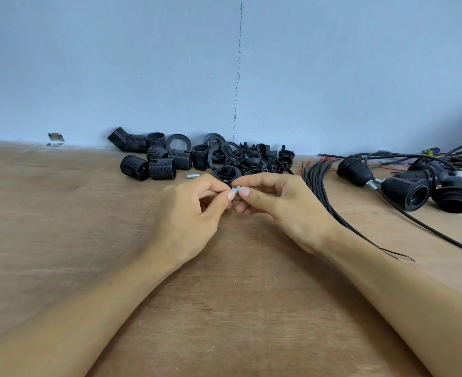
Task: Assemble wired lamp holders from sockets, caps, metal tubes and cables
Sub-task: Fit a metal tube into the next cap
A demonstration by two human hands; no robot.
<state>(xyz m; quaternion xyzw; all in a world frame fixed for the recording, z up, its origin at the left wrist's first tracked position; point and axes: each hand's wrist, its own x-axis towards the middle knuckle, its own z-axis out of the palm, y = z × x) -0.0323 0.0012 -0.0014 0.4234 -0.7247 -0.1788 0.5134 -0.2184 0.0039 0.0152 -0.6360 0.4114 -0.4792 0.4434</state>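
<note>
Both our hands meet at the centre of the frame, fingertips together.
Our left hand (pixel 189 213) and right hand (pixel 281 205) face each other, fingers curled, each thumb and forefinger pinching an end of a small metal tube (pixel 236 190) between them. Our bare forearms run in from the lower left and lower right corners, converging upward, wrists roughly level.
</note>
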